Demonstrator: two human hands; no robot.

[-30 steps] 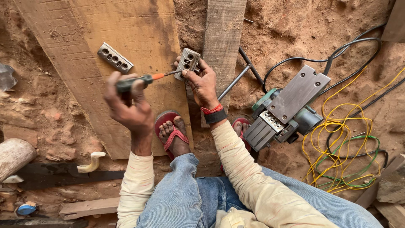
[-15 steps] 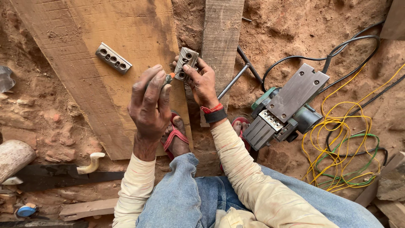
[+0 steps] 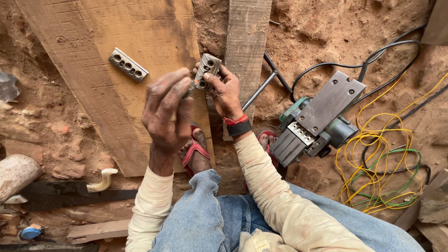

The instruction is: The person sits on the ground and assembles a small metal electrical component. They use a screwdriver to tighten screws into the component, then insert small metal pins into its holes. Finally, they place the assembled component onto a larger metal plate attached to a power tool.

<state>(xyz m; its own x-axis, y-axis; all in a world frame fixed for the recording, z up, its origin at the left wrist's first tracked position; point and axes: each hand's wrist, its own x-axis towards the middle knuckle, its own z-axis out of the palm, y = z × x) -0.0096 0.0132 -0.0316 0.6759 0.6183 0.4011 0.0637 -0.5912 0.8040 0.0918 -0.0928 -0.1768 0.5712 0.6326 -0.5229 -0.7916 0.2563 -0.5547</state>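
The right hand [image 3: 227,91] is gripping a holed metal block [image 3: 207,71]; the left hand [image 3: 167,112] is closing round a tool, mostly hidden, at the board's [image 3: 93,107] right edge.

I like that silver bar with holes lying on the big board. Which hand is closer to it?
Left. The left hand is just right of the metal bar on the wooden board; the right hand is farther right, holding a second holed block.

Two metal blocks [image 3: 128,65] [image 3: 207,70], two planks [image 3: 116,70] [image 3: 246,42], one planer [image 3: 317,121].
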